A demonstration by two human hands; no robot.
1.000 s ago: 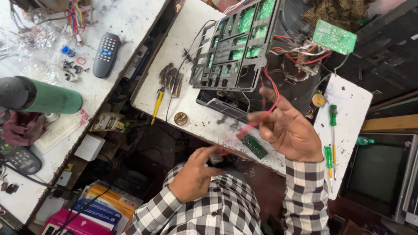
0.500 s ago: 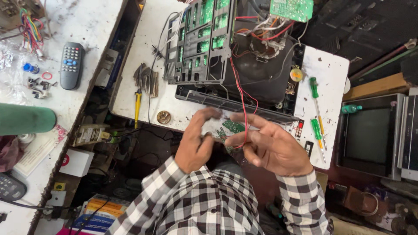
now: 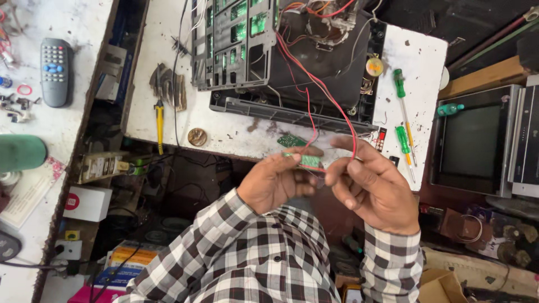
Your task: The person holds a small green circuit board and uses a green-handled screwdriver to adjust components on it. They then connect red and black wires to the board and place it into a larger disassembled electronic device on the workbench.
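While I watch from above:
Left hand [image 3: 275,182]: fingers pinching small green circuit board [image 3: 310,160], held above the white workbench [image 3: 224,132] edge.
Right hand [image 3: 373,188]: fingers curled around thin red wires [image 3: 314,90].
Handling: I judge it light, stiff, fragile; grip edges.

Single view, head-worn camera. Looks steeply down from above the wearer's chest; the checked sleeves enter from six o'clock. Near range: left hand [image 3: 275,182] and right hand [image 3: 373,188] sit just below centre, close to the lens. White workbench [image 3: 224,126] fills twelve o'clock, a second white surface [image 3: 56,129] runs along nine o'clock, a small television set [image 3: 474,140] at three o'clock. No second view; no shared field.
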